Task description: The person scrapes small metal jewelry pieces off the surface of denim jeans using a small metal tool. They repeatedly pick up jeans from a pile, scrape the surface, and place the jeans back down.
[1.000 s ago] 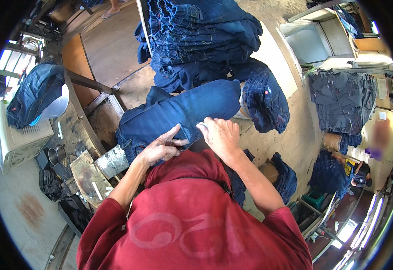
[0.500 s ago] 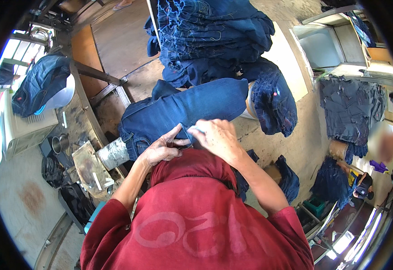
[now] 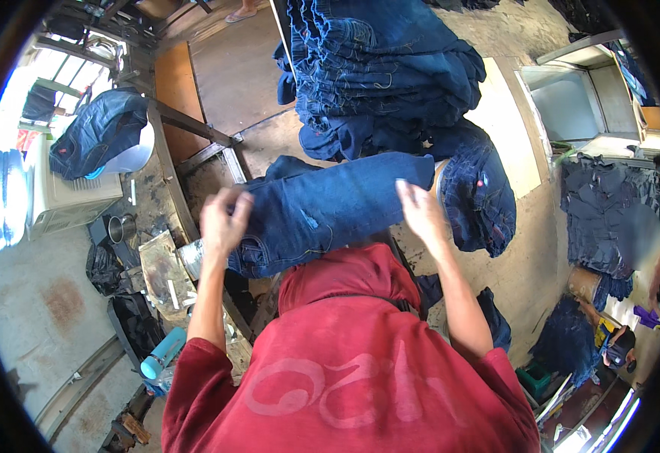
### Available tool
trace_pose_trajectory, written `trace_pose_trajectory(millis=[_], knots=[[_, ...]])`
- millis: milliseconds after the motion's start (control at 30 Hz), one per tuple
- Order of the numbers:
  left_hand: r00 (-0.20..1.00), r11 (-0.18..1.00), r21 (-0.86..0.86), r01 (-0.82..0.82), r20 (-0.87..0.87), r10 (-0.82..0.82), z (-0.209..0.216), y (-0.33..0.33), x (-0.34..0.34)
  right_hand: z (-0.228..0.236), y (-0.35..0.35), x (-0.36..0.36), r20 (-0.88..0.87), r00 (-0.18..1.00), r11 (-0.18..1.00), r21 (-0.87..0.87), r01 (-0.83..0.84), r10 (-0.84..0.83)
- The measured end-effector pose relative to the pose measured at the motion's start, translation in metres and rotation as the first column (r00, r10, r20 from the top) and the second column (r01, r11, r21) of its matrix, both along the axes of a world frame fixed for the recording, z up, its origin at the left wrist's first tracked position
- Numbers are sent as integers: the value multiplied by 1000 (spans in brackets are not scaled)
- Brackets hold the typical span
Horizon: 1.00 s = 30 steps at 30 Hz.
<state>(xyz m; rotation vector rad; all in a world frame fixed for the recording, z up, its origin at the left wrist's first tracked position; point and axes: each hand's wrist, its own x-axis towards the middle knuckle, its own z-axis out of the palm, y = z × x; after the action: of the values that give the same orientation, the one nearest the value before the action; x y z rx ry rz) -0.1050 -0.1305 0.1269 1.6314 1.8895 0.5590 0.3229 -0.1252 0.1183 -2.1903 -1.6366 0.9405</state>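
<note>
Dark blue jeans [image 3: 337, 200] lie stretched across in front of me, with a small pale patch near their middle. My left hand [image 3: 224, 223] is beside their left end, fingers apart and a little smeared by motion. Over the right end of the jeans is my right hand [image 3: 424, 215], its fingers stretched out and holding nothing. Whether either hand touches the cloth I cannot tell. A pale tube [image 3: 191, 257] shows partly at the left end of the jeans.
A tall jeans pile [image 3: 390, 68] stands just beyond. More denim [image 3: 481, 196] hangs over a drum at the right. The left bench holds a metal mug [image 3: 122, 228] and a dirty board [image 3: 165, 272]. A turquoise bottle [image 3: 164, 352] lies lower left. Another person [image 3: 617, 347] is far right.
My hands were together at the near edge of the jeans, pinching a fold of cloth. They have let go and spread apart toward the two ends. The view has shifted slightly.
</note>
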Motion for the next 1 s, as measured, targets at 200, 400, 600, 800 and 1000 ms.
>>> trace_pose_trajectory(millis=[200,400,600,800,1000], knots=[[858,806,-535,-253,262,443,-66,28,-63,-94,-36,93,-328,495,594,-458,661,-804],[572,856,-293,-426,645,506,-7,6,9,-190,18,133,-591,167,347,-204,915,-789],[41,640,-696,-325,666,745,-25,4,154,-119,55,305,-751,78,106,11,994,-656],[206,917,-275,290,953,221,3,123,325,50,104,452,-856,222,-149,324,934,-467],[-64,880,72,469,997,-47,134,238,450,265,119,630,-936,348,-364,344,865,-57]])
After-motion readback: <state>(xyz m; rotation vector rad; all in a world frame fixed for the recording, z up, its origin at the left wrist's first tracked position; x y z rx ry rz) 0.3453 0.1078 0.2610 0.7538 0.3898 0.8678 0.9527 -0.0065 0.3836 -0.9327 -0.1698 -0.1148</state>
